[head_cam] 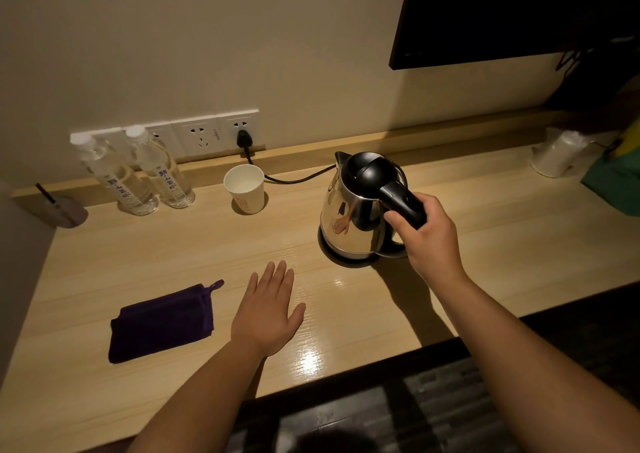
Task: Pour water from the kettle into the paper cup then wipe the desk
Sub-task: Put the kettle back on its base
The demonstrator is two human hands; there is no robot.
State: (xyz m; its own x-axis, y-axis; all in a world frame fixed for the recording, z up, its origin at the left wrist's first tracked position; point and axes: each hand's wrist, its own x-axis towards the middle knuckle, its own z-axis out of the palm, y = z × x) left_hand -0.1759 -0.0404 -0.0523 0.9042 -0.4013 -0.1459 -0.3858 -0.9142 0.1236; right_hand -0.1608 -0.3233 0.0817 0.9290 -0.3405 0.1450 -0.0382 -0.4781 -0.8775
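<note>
Only the head view to go on, so here's what I've got. The kettle (356,210) sits on its black base at about 2 o'clock from the middle of the desk (485,244), spout aimed toward 11 o'clock. It's shiny steel with a black lid and a chunky black handle. I'd guess it's on the heavy side if it's full, and the polished body looks slick and maybe hot, so the handle is the only sensible place to grab.

My right hand (422,234) is already there, fingers wrapped closed around the handle, thumb on the near side. I can't tell if the kettle has left the base yet.

The paper cup (245,188) stands upright at 11 o'clock, well apart from the kettle, just beside two water bottles (138,172). It's light and flimsy, so I reckon a hard pour could tip it. The power cord (294,177) runs between cup and kettle.

My left hand (268,310) lies flat and spread on the desk at 6 o'clock, holding nothing, just beside the folded purple cloth (162,321) at 8 o'clock. That looks soft and easy to bunch.
</note>
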